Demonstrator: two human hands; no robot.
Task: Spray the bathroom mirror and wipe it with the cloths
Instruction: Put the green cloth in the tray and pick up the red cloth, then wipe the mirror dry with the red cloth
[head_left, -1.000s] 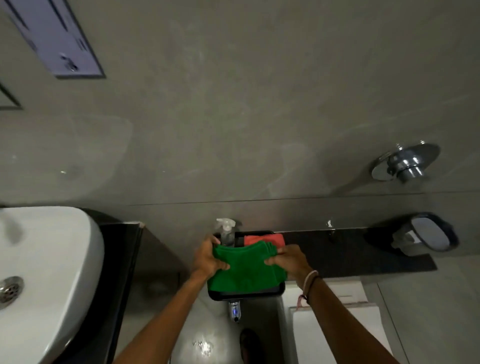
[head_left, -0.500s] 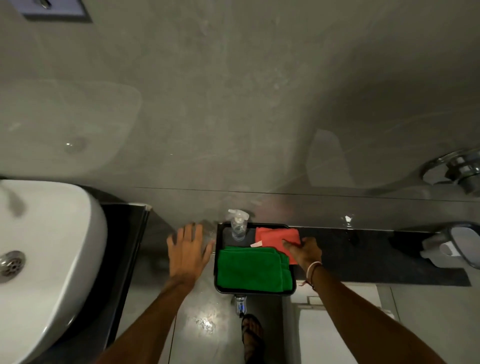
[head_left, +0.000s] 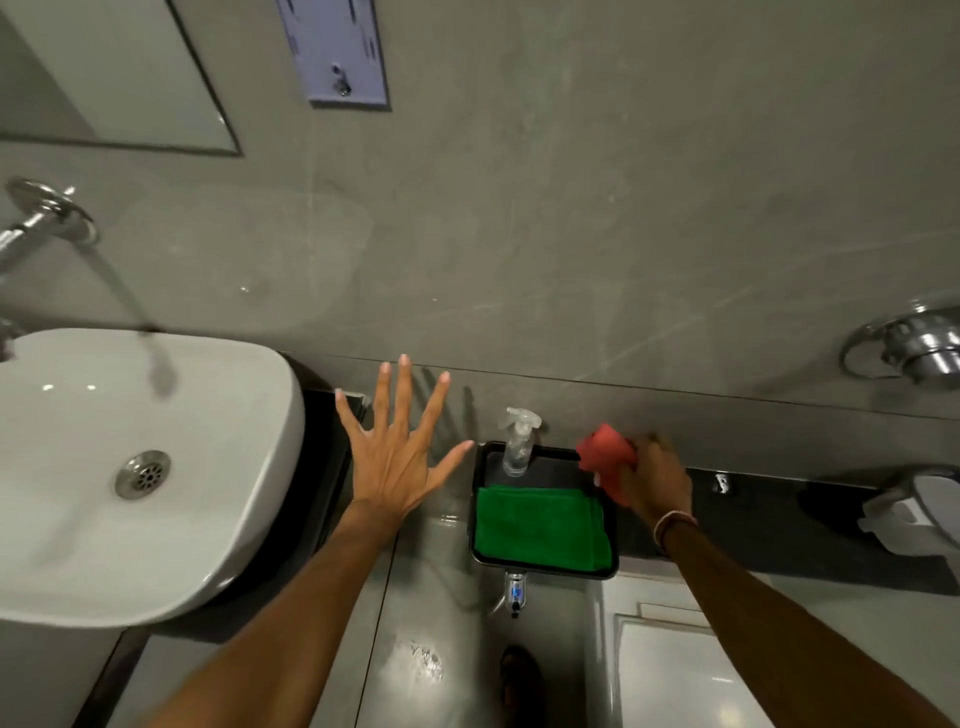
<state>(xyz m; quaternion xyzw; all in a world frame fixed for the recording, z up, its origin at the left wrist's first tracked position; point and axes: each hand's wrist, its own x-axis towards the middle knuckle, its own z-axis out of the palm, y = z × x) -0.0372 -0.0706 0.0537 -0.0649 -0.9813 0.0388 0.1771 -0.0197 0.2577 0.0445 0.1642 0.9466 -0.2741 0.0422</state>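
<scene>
Left hand (head_left: 397, 457) is spread wide, fingers apart, holding nothing. Between both hands, a black tray (head_left: 480, 519) carries the spray bottle (head_left: 518, 441) and folded green cloth (head_left: 540, 527). Right hand (head_left: 657, 480) grips the red cloth (head_left: 608, 460) above the tray's right corner.

The room is dim and greyish, the light soft and coming from above. Finger shadows from the left hand (head_left: 396, 457) fall on the wall, glare spots shine on the floor (head_left: 421, 662), the red cloth (head_left: 608, 462) and tap (head_left: 36, 228) are motion-blurred, and straight edges bow toward the corners
</scene>
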